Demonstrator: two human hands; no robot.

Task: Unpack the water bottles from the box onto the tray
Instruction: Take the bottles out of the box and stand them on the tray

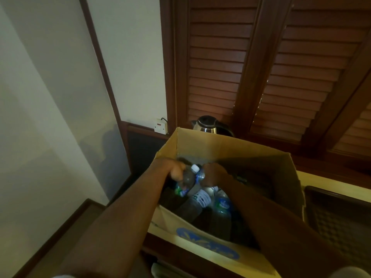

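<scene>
An open cardboard box stands on a pale counter and holds several clear water bottles with blue and green labels. Both my arms reach down into it. My left hand grips the upper part of a bottle with a white cap, at the box's far left. My right hand is closed around another bottle right beside it; most of that bottle is hidden by my fingers. More bottles lie lower in the box. A dark tray sits to the right of the box.
A steel kettle stands behind the box against dark louvred wooden shutters. A wall socket with a plug is at the left. The pale counter runs right, behind the tray. A white wall fills the left side.
</scene>
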